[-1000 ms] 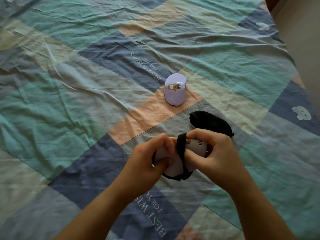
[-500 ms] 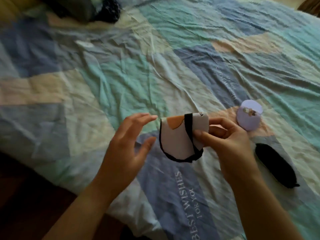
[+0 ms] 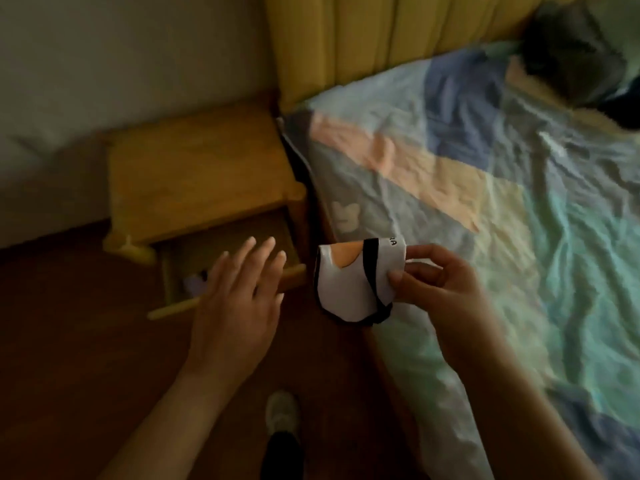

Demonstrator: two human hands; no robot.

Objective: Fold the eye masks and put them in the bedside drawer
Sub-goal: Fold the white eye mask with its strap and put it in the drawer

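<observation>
Head view: we pinch the folded white eye mask [image 3: 349, 278] in our right hand [image 3: 446, 292], near the open bedside drawer [image 3: 225, 244] (something lilac already inside). Our left hand [image 3: 239, 306] hovers spread, empty. Placing it remains.

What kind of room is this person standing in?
Most likely a bedroom: a bed with a patchwork sheet, a padded yellow headboard, and a wooden bedside table with its drawer pulled open.

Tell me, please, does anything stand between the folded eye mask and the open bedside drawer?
The left hand hovers open over the drawer, between its opening and the folded eye mask pinched in the right hand; nothing else visible intervenes.
</observation>
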